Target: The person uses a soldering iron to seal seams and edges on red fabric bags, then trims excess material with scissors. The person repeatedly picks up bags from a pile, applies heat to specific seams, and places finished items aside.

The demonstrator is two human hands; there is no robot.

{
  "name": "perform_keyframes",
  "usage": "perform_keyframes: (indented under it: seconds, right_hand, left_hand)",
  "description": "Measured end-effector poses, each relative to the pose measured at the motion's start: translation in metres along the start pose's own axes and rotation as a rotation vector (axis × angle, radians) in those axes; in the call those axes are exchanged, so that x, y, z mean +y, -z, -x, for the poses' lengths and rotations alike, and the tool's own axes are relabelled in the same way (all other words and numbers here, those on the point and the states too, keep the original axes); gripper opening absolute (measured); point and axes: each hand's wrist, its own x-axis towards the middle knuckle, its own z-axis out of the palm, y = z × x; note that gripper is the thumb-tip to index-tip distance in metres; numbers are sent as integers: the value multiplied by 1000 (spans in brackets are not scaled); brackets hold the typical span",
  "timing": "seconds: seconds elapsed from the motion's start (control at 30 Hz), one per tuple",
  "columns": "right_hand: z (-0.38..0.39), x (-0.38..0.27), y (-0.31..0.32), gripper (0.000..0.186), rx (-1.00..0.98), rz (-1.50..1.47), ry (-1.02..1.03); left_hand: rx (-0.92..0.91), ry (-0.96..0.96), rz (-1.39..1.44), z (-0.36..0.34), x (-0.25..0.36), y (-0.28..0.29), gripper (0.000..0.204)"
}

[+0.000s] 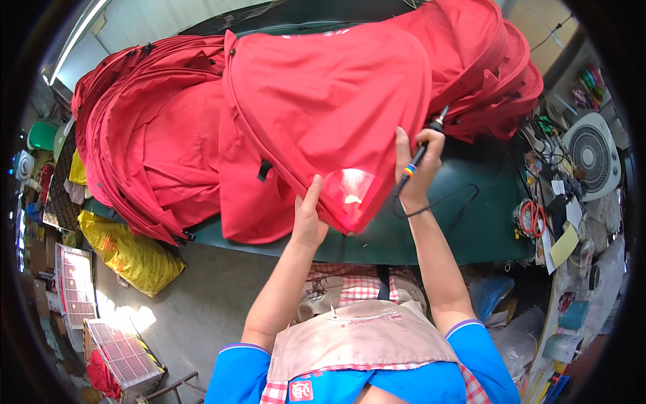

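Observation:
A large red fabric piece [330,101] with a rounded, piped edge lies over the dark green table [484,202], its pointed corner toward me. My left hand [309,219] grips the left edge near that corner, thumb on top and the other fingers mostly hidden underneath. In my right hand [420,168] is a soldering iron [418,157] with a black handle, its metal tip pointing up and away. The same hand is beside the fabric's right edge; I cannot tell whether it also pinches it. A black cord [447,199] trails from the handle. Bright light falls on the corner.
Piled red fabric [148,135] is at the left, with more red folds [484,74] at the far right. Red-handled scissors [532,219] and a white fan [593,156] are on the cluttered right side. A yellow sack [131,256] and wire racks [121,350] stand left below.

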Motion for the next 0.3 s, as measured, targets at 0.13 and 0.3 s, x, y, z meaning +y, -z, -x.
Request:
perform_keyframes:
  seconds: [0.13, 0.3]
  right_hand:
    - [-1, -21, -21, 29, -147, -32, 137]
    - [38, -30, -77, 20, -244, -43, 278]
  left_hand:
    - [-303, 323, -410, -3, 15, -6, 41]
    - [-107, 332, -687, 3, -12, 6, 64]
